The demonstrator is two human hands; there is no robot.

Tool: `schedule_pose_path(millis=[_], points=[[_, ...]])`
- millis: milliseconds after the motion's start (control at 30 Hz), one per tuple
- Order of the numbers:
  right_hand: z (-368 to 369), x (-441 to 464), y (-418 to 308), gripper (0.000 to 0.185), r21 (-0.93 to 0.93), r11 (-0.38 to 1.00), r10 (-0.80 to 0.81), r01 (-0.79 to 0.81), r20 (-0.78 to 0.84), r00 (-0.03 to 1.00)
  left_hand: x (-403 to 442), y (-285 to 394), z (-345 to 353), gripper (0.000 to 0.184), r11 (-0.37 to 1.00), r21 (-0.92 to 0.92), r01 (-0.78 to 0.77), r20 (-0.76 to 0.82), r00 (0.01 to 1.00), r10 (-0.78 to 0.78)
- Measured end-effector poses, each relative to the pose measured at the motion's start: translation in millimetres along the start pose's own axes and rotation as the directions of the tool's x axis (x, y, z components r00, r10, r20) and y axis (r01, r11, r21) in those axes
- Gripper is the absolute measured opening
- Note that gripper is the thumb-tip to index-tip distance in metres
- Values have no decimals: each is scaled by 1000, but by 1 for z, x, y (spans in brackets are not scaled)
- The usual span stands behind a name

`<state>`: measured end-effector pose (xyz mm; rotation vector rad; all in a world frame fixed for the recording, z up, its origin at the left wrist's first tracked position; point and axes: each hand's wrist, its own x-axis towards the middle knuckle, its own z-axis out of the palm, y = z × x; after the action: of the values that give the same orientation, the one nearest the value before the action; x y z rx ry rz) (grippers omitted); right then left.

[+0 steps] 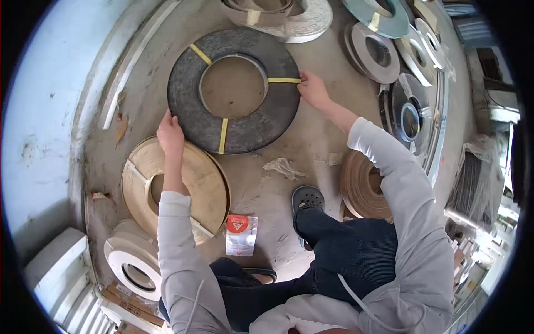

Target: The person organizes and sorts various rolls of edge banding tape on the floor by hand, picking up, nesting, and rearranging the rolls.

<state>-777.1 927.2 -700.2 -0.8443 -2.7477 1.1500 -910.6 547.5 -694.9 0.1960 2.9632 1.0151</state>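
Note:
A large black coil of edge banding (258, 125), bound with three yellow tape strips, is in front of me, and bare floor shows through its centre hole. My left hand (171, 135) has its fingers closed at the lower left rim of the coil. On the opposite side my right hand (313, 89) grips the rim beside a yellow strip. A tan coil (194, 172) lies just below the black one, partly behind my left forearm. Between my feet and that tan coil is a silver and red pouch (241, 236).
White coils (133, 259) are at the lower left. A brown coil (356, 186) sits near my right knee. Grey coils (384, 55), a dark coil (409, 117) and a pale coil (306, 25) line the far side. Crumpled plastic (283, 167) lies on the floor.

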Motion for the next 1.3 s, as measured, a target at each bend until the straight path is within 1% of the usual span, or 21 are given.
schedule_pose_path(millis=[67, 133, 167, 233, 267, 300, 367, 467, 533, 633, 700, 733, 767, 867, 900, 1000, 1033, 1100, 1167, 1233, 1300], points=[[-3, 1, 1, 42, 2, 999, -39, 39, -4, 999, 5, -10, 3, 32, 999, -11, -50, -16, 999, 50], [-10, 6, -2, 50, 140, 984, 76, -111, 235, 969, 10, -14, 0, 48, 997, -67, 49, 175, 984, -37], [-15, 7, 0, 50, 142, 985, 69, -100, 211, 975, 10, -12, 3, 48, 996, -79, 28, 167, 986, -14], [-25, 7, 2, 60, -115, 992, -66, 56, -78, 995, 15, -2, 4, 75, 996, -74, -49, -238, 971, 30], [-29, 9, 2, 66, -252, 962, -156, 103, -198, 968, 21, 5, -2, 75, 995, -79, -55, -249, 968, 34], [-40, 16, 2, 66, -251, 961, -168, 115, -200, 965, 28, 9, -13, 82, 996, -69, -50, -266, 963, 30], [-72, 33, -6, 81, -239, 971, -73, 3, -285, 956, 37, 24, -47, 95, 999, -40, -30, -309, 951, 16], [-97, 63, -24, 78, -242, 961, -213, 135, -332, 919, 34, 46, -66, 95, 994, 22, -104, -329, 938, 105], [-94, 78, -56, 77, -298, 944, -228, 139, -289, 930, 24, 66, -69, 95, 989, 60, -138, -340, 929, 150], [-71, 100, -101, 75, -417, 899, -236, 136, -197, 952, -10, 94, -67, 94, 952, 147, -268, -143, 947, 289], [-48, 117, -119, 66, -650, 692, -506, 313, -128, 853, -35, 107, -70, 94, 943, 159, -294, -93, 946, 311], [-40, 127, -124, 61, -745, 552, -622, 374, -70, 780, -47, 109, -73, 92, 931, 175, -321, 3, 945, 326], [-34, 137, -129, 61, -738, 551, -636, 389, -70, 768, -56, 108, -77, 90, 919, 190, -345, 96, 938, 332], [-14, 161, -133, 44, -772, 537, -389, 339, 129, 912, -79, 95, -94, 86, 899, 260, -353, 185, 932, 313], [-18, 164, -136, 44, -769, 536, -398, 347, 132, 908, -82, 94, -98, 86, 899, 266, -347, 178, 935, 308], [-37, 158, -126, 31, -297, 854, -472, 427, -99, 876, -90, 86, -116, 83, 909, 306, -283, 226, 949, 220], [-46, 150, -124, 31, -295, 854, -473, 429, -93, 876, -89, 84, -114, 83, 910, 307, -277, 226, 950, 213], [-70, 113, -114, 25, -26, 888, -446, 459, -296, 845, -90, 82, -105, 83, 939, 252, -234, 175, 965, 194], [-98, 68, -108, 26, 4, 908, -405, 420, -252, 879, -93, 87, -89, 83, 957, 197, -213, 145, 972, 186], [-108, 28, -88, 26, -21, 899, -428, 437, -251, 868, -98, 103, -70, 81, 939, 178, -296, 223, 941, 255], [-103, -4, -46, 21, -189, 905, -415, 382, -187, 891, -97, 117, -61, 80, 922, 156, -355, 256, 916, 310]])
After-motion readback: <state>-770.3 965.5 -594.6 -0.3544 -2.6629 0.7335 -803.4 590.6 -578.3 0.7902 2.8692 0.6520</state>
